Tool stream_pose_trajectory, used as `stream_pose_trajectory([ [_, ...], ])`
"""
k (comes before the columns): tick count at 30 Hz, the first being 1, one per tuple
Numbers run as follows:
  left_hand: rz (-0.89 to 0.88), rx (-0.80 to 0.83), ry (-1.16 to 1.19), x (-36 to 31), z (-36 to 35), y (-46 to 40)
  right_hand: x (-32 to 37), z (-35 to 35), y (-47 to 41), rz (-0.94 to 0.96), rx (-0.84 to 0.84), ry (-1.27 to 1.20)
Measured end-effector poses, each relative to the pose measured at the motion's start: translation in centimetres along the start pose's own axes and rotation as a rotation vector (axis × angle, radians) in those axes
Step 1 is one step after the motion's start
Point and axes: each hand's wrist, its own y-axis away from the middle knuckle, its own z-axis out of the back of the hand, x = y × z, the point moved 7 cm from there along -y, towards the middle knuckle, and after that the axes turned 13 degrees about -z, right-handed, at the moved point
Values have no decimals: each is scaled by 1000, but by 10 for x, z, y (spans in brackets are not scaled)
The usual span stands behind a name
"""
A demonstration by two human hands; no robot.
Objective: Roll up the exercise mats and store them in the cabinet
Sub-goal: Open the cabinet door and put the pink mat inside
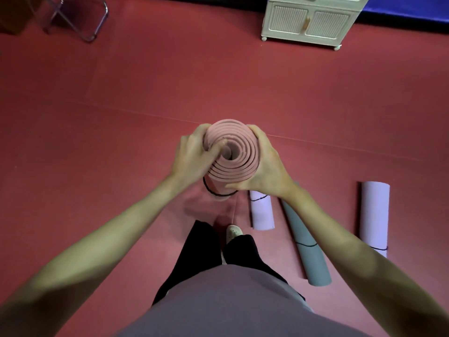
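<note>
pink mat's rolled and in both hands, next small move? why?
Probably carry the pink mat toward the cabinet. Left hand and right hand grip it upright, a black band already ties it, and the cabinet doors look closed, so one hand must free up there.

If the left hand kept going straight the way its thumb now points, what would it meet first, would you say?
Probably the hollow core of the pink mat: the left hand already holds that roll, its thumb pressing toward the centre.
</note>
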Motion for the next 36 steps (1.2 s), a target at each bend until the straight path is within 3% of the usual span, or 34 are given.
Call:
stream_pose_trajectory([
  [14, -146, 113, 118, 88, -16, -237, 32, 56, -209, -112, -193, 36],
  [21, -233, 180, 120, 112, -12, -363, 67, 90, -304, -147, -305, -28],
  [28, -303, 193, 121, 132, -20, -472, 77, 127, -396, -164, -383, 90],
  [36, -322, 205, 102, 140, -46, -603, 80, 197, -511, -115, -392, 63],
])
